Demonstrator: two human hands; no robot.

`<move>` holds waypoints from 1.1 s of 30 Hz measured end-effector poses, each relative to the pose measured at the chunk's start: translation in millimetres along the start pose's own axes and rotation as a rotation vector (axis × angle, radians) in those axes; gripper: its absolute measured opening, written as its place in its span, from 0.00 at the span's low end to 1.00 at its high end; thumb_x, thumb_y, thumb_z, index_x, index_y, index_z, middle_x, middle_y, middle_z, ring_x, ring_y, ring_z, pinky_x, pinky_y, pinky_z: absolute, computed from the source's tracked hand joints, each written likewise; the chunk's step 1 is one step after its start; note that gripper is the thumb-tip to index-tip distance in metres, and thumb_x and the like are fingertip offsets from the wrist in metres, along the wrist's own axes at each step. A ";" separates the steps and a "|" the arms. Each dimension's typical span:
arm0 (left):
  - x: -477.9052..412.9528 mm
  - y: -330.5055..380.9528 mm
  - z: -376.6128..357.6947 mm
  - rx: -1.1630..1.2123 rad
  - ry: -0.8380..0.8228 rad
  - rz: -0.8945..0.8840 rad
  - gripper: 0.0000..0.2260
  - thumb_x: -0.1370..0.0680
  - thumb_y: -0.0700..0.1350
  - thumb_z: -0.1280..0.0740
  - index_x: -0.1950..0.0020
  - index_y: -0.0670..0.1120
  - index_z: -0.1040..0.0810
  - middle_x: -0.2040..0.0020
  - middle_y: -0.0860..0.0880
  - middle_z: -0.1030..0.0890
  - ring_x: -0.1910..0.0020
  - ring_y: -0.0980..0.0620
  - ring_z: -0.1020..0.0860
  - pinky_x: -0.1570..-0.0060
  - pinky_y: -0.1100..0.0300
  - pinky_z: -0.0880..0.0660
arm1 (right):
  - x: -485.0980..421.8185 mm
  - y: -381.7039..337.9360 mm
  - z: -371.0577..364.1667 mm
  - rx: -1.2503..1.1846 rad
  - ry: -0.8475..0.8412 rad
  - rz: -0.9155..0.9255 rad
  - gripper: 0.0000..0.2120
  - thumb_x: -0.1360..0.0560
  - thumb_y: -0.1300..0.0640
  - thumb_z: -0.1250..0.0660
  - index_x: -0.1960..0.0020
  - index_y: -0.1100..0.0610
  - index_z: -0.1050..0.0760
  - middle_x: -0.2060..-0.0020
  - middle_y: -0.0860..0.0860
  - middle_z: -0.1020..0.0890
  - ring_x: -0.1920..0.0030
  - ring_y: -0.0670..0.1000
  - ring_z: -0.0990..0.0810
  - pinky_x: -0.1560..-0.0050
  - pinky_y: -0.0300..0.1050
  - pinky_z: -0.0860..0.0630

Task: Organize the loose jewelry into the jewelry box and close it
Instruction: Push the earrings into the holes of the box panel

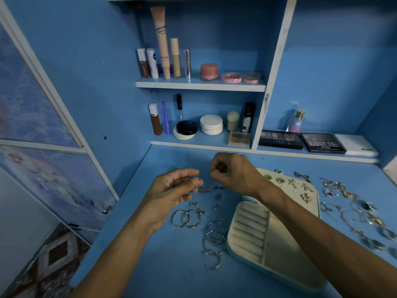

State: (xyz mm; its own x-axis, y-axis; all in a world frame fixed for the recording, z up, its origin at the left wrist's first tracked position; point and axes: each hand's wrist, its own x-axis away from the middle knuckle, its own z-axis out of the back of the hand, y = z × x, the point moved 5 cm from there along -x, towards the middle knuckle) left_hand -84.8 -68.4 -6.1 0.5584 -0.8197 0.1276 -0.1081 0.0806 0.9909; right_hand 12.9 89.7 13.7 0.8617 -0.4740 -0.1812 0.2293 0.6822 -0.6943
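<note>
At frame centre the left hand (178, 187) pinches a small gold earring (199, 181). The right hand (227, 171) is curled, its contents unclear. Best seat the earring gently in the open cream jewelry box (281, 246), lower right on the blue table (171, 272).

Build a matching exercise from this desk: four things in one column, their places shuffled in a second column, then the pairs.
Things
1. small earring
2. green studs
3. gold hoops
4. MATTE palette

Places
A. on the shelf at the back right
B. pinned in the open lid of the jewelry box
C. lying on the desk, left of the box
D. pinched in the fingers of the left hand

Pairs: 1-D, 2-B, 3-C, 4-A
</note>
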 end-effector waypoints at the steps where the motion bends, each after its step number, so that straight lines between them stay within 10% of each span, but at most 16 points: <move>1: 0.0 2.2 -3.8 -0.020 -0.011 -0.018 0.10 0.21 0.40 0.30 0.40 0.46 0.18 0.50 0.47 0.13 0.52 0.55 0.17 0.52 0.62 0.22 | 3.8 2.6 5.0 -0.041 0.007 -0.010 0.02 0.27 0.60 0.30 0.57 0.54 0.20 0.64 0.46 0.17 0.61 0.46 0.19 0.59 0.39 0.23; 23: -19.9 4.5 -164.0 -0.173 -0.343 -0.090 0.06 0.22 0.44 0.29 0.46 0.48 0.15 0.59 0.51 0.17 0.59 0.59 0.22 0.58 0.66 0.23 | 128.2 75.9 109.0 -0.483 0.181 -0.166 0.10 0.25 0.70 0.29 0.47 0.61 0.15 0.55 0.58 0.13 0.53 0.53 0.16 0.43 0.51 0.20; 33: -24.4 -2.7 -172.8 -0.271 -0.426 -0.091 0.09 0.22 0.49 0.32 0.45 0.49 0.16 0.53 0.50 0.14 0.57 0.57 0.21 0.55 0.62 0.22 | 131.8 86.2 109.7 -0.591 0.184 -0.158 0.10 0.25 0.72 0.32 0.46 0.66 0.17 0.56 0.55 0.13 0.54 0.46 0.16 0.53 0.36 0.23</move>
State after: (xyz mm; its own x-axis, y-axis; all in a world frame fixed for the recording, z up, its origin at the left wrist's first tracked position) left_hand 43.9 49.4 -4.3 0.1648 -0.9840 0.0675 0.1739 0.0963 0.9800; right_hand 195.8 147.1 6.4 0.7341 -0.6674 -0.1252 0.0139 0.1991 -0.9799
